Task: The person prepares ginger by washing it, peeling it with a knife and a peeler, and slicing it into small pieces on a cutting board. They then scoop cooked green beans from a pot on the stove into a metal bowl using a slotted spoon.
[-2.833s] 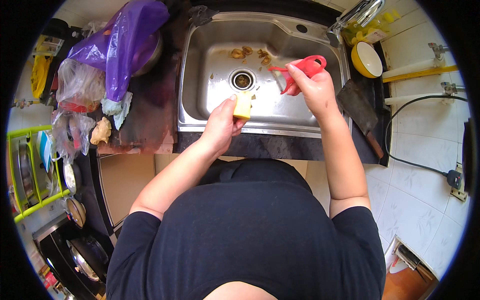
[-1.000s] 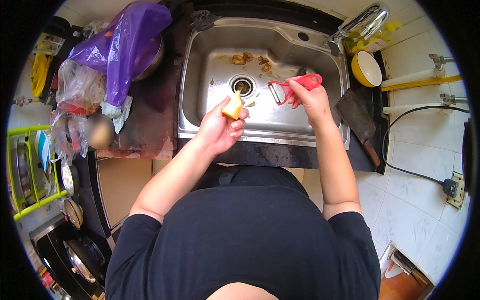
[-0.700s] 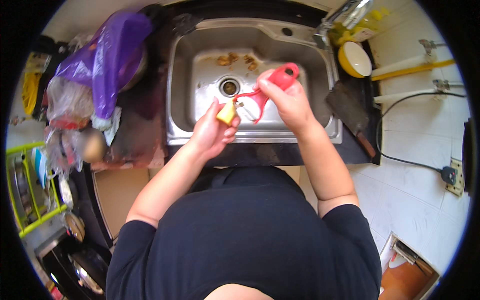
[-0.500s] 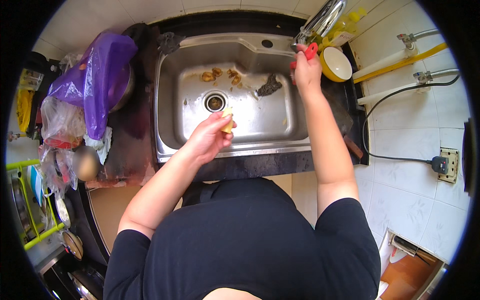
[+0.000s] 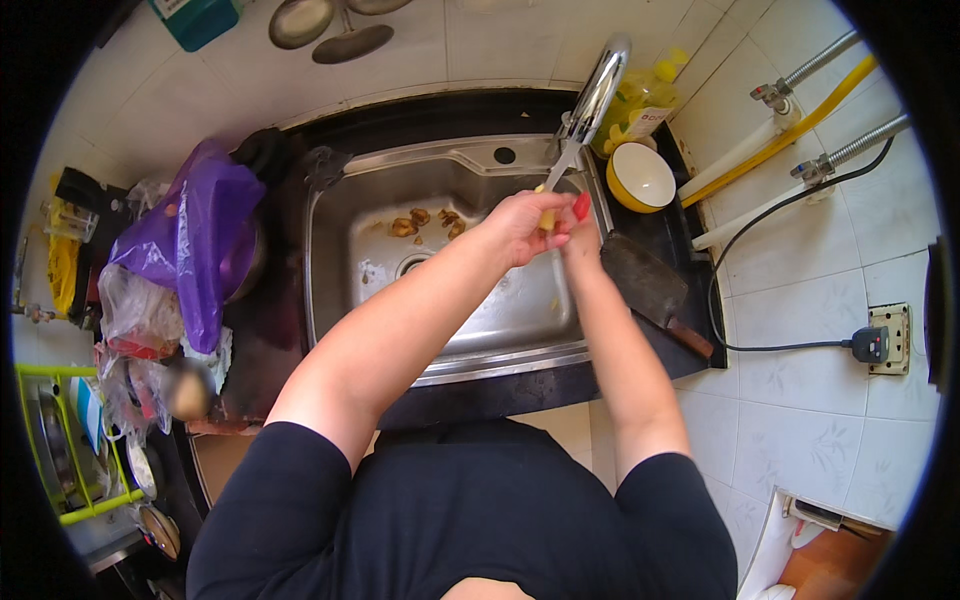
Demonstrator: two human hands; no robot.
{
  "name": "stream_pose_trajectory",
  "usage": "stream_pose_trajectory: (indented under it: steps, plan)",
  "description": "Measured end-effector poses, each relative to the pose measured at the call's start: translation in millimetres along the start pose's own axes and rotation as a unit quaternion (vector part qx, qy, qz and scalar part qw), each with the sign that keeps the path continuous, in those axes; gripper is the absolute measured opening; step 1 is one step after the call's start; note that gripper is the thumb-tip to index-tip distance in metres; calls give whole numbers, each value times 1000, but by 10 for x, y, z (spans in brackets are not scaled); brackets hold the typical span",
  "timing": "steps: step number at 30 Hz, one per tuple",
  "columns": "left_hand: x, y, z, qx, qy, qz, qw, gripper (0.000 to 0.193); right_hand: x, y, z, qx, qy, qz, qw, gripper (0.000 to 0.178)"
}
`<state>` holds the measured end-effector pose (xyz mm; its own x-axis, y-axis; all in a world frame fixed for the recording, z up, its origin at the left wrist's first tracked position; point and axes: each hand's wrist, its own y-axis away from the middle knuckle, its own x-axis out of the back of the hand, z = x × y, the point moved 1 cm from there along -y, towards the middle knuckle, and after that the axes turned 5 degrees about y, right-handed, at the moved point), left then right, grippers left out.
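Note:
My left hand is closed around a pale yellow peeled piece, under the chrome faucet, from which a stream of water runs down. Close against it is my right hand, its fingers curled on a small red-handled tool; most of the tool is hidden. Both hands are over the right part of the steel sink. Brown curled peelings lie on the sink floor near the drain, which my left forearm partly covers.
A yellow bowl with a white inside stands right of the sink, before a bottle of yellow liquid. A cleaver lies on the right counter. Purple plastic bags crowd the left counter. Ladles hang on the wall.
My left hand has moved right and up with the yellow piece, beneath the faucet. The right hand has come down from the faucet to meet it. Water now runs. The view has tilted up.

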<state>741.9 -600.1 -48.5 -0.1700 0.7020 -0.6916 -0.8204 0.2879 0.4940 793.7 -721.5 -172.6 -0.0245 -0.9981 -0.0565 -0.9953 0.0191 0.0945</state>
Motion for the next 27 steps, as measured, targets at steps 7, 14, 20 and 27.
stream_pose_trajectory:
  steps: [7, 14, 20, 27]
  plan:
    - [923, -1231, 60, -288, -385, 147, 864, 11, -29, 1021, -84, -134, 2, -106, 985, 28]
    - [932, -1914, 1042, -303, -690, 204, 625, 23, 240, 1432, 80, -150, -64, -98, 982, 25]
    - [731, -2299, 1200, -293, -795, 192, 496, 33, 385, 1635, 161, -95, -25, -67, 993, 22]
    - [860, -2475, 1321, -234, -836, 194, 456, 22, 421, 1577, 198, -135, -123, -58, 981, 22]
